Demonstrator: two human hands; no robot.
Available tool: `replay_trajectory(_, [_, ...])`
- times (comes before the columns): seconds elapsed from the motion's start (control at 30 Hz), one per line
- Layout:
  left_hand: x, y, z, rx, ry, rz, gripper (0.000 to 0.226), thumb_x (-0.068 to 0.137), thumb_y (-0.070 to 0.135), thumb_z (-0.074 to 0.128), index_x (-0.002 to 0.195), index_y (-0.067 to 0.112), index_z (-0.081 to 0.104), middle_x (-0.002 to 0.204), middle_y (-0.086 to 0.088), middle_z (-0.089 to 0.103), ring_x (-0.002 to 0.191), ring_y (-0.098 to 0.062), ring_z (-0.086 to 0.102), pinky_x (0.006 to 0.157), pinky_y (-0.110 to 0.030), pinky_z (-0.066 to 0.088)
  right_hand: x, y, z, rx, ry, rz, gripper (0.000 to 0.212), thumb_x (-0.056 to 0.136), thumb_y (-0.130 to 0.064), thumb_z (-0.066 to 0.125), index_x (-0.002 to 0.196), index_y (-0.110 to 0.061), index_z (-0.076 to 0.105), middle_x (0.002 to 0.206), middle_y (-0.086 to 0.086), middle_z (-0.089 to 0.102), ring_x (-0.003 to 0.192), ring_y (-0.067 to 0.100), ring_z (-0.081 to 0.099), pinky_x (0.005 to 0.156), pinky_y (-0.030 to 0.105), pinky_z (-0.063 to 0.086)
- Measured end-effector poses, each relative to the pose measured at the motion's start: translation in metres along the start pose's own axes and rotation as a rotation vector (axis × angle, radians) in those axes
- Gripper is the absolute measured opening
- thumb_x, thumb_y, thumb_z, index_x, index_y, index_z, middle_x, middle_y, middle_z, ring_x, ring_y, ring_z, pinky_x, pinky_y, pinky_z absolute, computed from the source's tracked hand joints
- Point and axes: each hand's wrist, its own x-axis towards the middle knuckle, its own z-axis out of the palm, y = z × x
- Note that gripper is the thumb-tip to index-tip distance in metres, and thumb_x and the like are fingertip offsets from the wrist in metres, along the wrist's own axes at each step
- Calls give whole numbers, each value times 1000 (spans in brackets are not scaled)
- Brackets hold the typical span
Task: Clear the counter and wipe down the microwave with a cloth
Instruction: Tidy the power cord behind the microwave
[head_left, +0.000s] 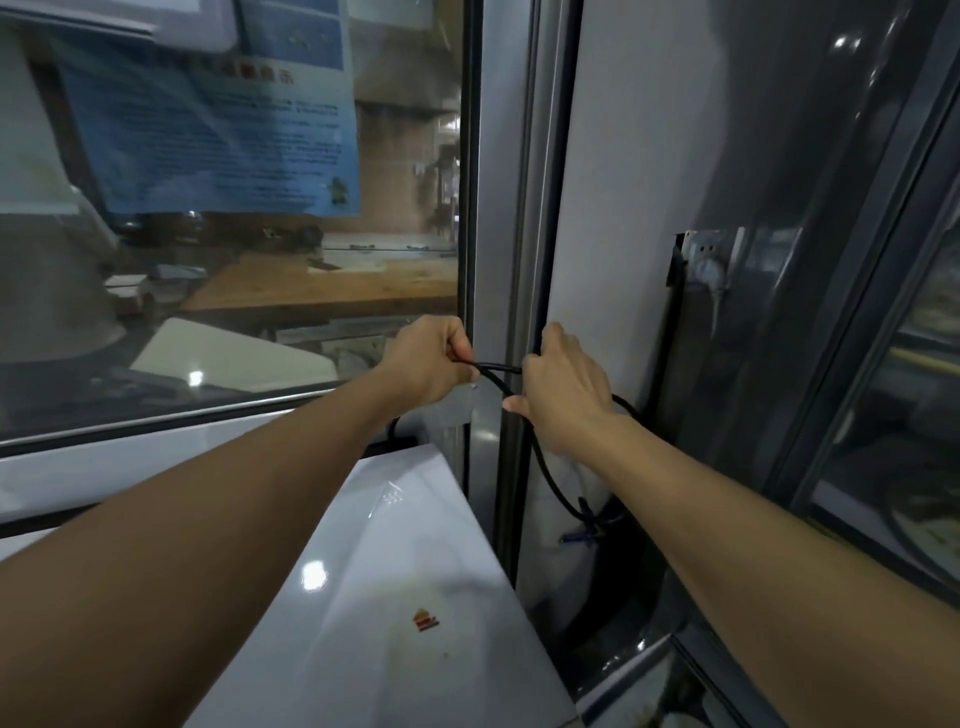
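My left hand (428, 364) and right hand (563, 387) each pinch the thin black power cord (540, 457) in a closed grip. I see its loop hanging beside the white glossy microwave top (410, 571), below a grey wall socket (709, 262).

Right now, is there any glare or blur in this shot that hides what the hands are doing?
Head view: bright glare spot on the white microwave top; window glass hazy with reflections; edges bend from the wide lens. Left hand, right hand and black cord stay sharp.
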Motion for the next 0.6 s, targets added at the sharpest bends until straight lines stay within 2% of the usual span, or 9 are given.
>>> replay_trajectory(0.1, [-2, -2, -1, 5, 11, 22, 25, 76, 3, 74, 69, 16, 54, 81, -10, 68, 82, -23, 67, 83, -44, 55, -1, -1, 8, 105, -39, 8, 36, 94, -36, 53, 106, -3, 60, 124, 13, 41, 100, 29, 51, 68, 32, 36])
replay_trajectory(0.2, [-1, 0, -1, 28, 1, 24, 26, 73, 3, 76, 67, 17, 55, 78, -8, 68, 80, -25, 67, 80, -42, 56, -1, 2, 17, 183, 29, -24, 26, 97, -29, 48, 103, -6, 59, 115, 9, 50, 96, 27, 52, 67, 34, 40])
replay_trajectory(0.3, [1, 1, -7, 94, -59, 17, 22, 74, 7, 75, 73, 16, 55, 78, -5, 66, 78, -22, 65, 77, -37, 55, 4, 7, 27, 235, 96, -86, 15, 96, -21, 45, 89, -12, 55, 99, 5, 56, 84, 23, 52, 61, 34, 40])
replay_trajectory(0.37, [2, -2, -12, 140, -110, -14, 20, 76, 9, 74, 77, 14, 55, 78, -4, 64, 75, -19, 60, 77, -35, 51, 10, 15, 33, 307, 78, -94, 16, 97, -20, 45, 84, -13, 52, 93, 4, 56, 77, 19, 51, 60, 32, 40])
replay_trajectory(0.47, [0, -10, -15, 145, -182, -99, 18, 79, 8, 72, 79, 11, 54, 79, -8, 62, 68, -17, 54, 69, -30, 48, 18, 28, 45, 358, 43, -120, 18, 98, -16, 43, 91, -11, 59, 92, 2, 55, 76, 18, 51, 62, 30, 39])
replay_trajectory(0.53, [-2, -15, -14, 92, -212, -154, 17, 80, 4, 70, 80, 11, 55, 77, -5, 62, 63, -10, 56, 61, -20, 47, 23, 34, 53, 374, 5, -128, 17, 97, -13, 43, 91, -11, 59, 88, 3, 55, 77, 19, 54, 62, 30, 40])
replay_trajectory(0.6, [-4, -18, -11, 80, -205, -189, 13, 81, 1, 68, 86, 7, 58, 78, -3, 64, 66, -7, 61, 63, -19, 50, 27, 36, 63, 390, -54, -125, 18, 96, -10, 43, 88, -9, 59, 86, 6, 57, 77, 22, 57, 61, 29, 41])
